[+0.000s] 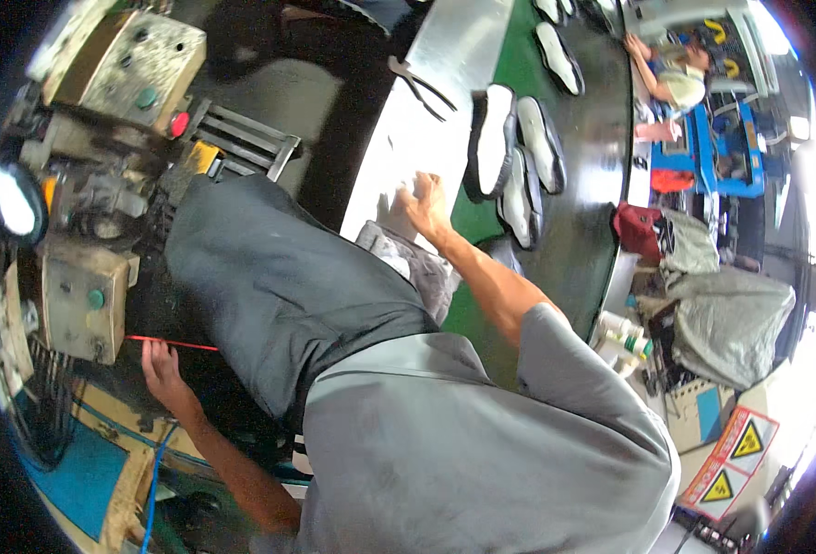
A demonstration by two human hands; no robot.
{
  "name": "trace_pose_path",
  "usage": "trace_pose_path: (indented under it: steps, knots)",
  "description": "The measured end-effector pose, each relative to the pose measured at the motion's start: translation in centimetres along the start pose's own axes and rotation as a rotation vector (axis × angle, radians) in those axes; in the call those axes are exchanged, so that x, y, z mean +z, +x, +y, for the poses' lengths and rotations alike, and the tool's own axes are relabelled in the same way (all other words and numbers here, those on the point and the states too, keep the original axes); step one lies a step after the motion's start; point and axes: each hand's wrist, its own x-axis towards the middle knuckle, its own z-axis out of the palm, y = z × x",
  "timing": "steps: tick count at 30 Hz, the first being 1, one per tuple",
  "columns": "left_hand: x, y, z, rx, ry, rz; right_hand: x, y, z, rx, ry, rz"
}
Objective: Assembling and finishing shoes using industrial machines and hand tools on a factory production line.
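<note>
At the lower left, my left hand [161, 371] has its fingers stretched out beside a worn metal machine box [83, 305] with a green button. A thin red line [191, 346] runs past its fingertips; whether they touch it I cannot tell. My right hand [426, 208] is over the pale metal ledge, fingers curled in; anything between them is too small to make out. Crumpled grey cloth [417, 268] lies close to its wrist. Farther up the ledge rest dark-handled pincers [422, 90]. Just right of the hand, black shoes with white soles [494, 143] lie on their uppers.
On the far left, a machine holds a white-soled shoe [16, 201]. A second machine box [126, 69] with a red button [179, 124] stands at the upper left. Beyond the dark conveyor, a person [680, 78] works near a blue frame [731, 148]. A grey cover [736, 323] drapes equipment at right.
</note>
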Motion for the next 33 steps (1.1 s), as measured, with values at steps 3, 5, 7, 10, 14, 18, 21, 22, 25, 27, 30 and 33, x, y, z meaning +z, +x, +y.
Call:
trace_pose_path:
  steps: [3, 5, 7, 10, 14, 18, 21, 22, 25, 27, 30, 33]
  knots:
    - [6.5, 0.1, 7.6, 0.148, 0.147, -0.124, -5.3, -0.9, -0.1, -0.116, -0.127, 0.063]
    - [9.7, 0.4, 8.9, 0.212, 0.268, -0.226, -11.7, -4.2, 3.9, -0.08, -0.268, 0.129]
    - [11.2, 0.6, 8.6, 0.221, 0.278, -0.281, -17.0, -9.0, 7.1, 0.116, -0.358, 0.114]
    - [14.3, -0.1, 8.1, 0.225, 0.269, -0.364, -21.9, -17.3, 12.6, 0.391, -0.481, -0.054]
    - [17.6, -1.1, 7.3, 0.216, 0.266, -0.464, -23.1, -20.0, 16.6, 0.381, -0.378, -0.202]
    - [20.5, -3.1, 7.9, 0.286, 0.196, -0.608, -22.9, -17.2, 13.8, 0.46, -0.25, -0.331]
    - [24.6, -6.2, 8.8, 0.319, 0.185, -0.761, -22.0, -16.5, 12.0, 0.494, 0.121, -0.323]
    - [25.5, -7.2, 9.0, 0.337, 0.201, -0.827, -21.3, -16.1, 9.1, 0.623, 0.172, -0.308]
    - [28.9, -12.5, 10.9, 0.098, -0.031, -1.03, -18.7, -13.3, 2.6, 0.541, 0.49, -0.457]
    - [30.2, -14.8, 11.3, 0.039, -0.047, -1.089, -15.9, -10.6, -4.9, 0.395, 0.646, -0.55]
    - [31.9, -15.1, 10.8, 0.217, -0.146, -1.03, -10.8, -7.0, -12.7, 0.192, 0.664, -0.673]
    - [29.4, -13.5, 12.1, 0.215, -0.367, -0.787, -6.5, -5.6, -18.9, 0.185, 0.913, -0.788]
